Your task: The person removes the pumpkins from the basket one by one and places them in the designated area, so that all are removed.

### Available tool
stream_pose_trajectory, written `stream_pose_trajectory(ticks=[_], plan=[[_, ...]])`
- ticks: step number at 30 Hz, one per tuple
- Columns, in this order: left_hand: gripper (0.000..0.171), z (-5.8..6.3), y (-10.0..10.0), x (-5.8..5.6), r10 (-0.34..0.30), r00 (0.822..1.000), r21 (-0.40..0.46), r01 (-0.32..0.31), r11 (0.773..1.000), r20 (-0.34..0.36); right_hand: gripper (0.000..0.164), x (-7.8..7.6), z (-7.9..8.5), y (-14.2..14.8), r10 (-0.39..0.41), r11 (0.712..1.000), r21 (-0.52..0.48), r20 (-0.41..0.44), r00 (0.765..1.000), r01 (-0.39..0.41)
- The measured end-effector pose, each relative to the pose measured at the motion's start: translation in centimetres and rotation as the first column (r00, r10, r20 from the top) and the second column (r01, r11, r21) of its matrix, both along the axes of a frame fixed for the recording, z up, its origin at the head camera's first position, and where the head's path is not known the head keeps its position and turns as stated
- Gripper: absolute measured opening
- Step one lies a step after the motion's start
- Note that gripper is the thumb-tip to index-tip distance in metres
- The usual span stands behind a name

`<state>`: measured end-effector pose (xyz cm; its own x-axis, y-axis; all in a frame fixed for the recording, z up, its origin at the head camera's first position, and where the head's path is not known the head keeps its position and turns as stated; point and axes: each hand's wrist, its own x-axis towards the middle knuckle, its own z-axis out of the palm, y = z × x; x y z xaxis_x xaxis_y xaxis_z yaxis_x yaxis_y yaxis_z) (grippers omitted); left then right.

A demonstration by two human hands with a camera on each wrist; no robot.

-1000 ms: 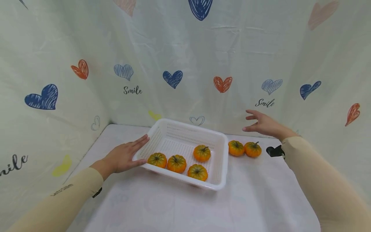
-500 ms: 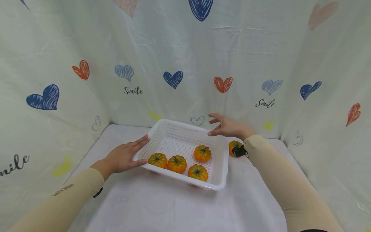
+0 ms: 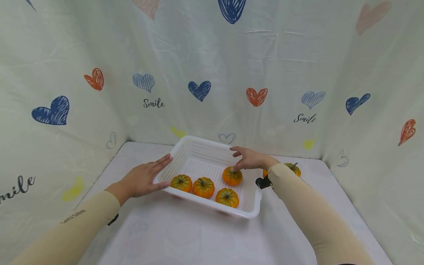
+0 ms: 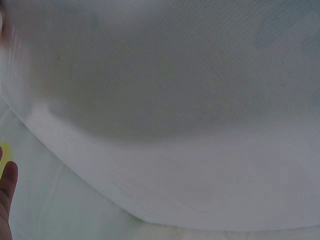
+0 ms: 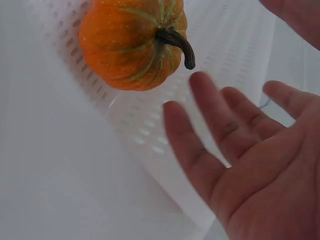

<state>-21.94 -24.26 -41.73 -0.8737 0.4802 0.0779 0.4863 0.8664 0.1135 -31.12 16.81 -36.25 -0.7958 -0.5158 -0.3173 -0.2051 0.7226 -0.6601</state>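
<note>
A white plastic basket [image 3: 212, 147] sits at an angle on the table, with several small orange pumpkins in it. My left hand [image 3: 140, 179] rests on its left rim, fingers extended and thumb by the front corner. Over the basket's right part reaches my right hand [image 3: 250, 159], fingers spread and holding nothing. Just below its thumb lies the rear pumpkin [image 3: 232, 177]. In the right wrist view a gap shows between the fingertips and that pumpkin [image 5: 132, 45] with its dark curved stem. The left wrist view catches mostly tablecloth, plus a fingertip [image 4: 9, 175].
Two more pumpkins stand on the table right of the basket; one [image 3: 294, 169] is partly covered by the right sleeve, the other [image 3: 265, 172] mostly. A white cloth [image 3: 185, 235] covers the table. A heart-printed curtain [image 3: 228, 59] encloses the back and sides.
My right hand has swung left from above the two outside pumpkins, then lowered into the basket over the rear pumpkin. The left hand and the basket have stayed put.
</note>
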Motion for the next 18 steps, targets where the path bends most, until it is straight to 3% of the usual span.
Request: stream_pose_trajectory(ticks=[9,18], plan=[[0.087,0.1,-0.1,0.2,0.008,1.0,0.001,-0.008,1.0,0.004,0.087,-0.3,-0.2,-0.8,-0.003,0.998,0.067,0.152,0.988,-0.007],[0.088,0.1,0.0,0.1,0.004,1.0,0.005,-0.004,1.0,0.0,0.086,-0.1,-0.3,-1.6,-0.05,0.997,0.063,0.19,0.981,0.038]])
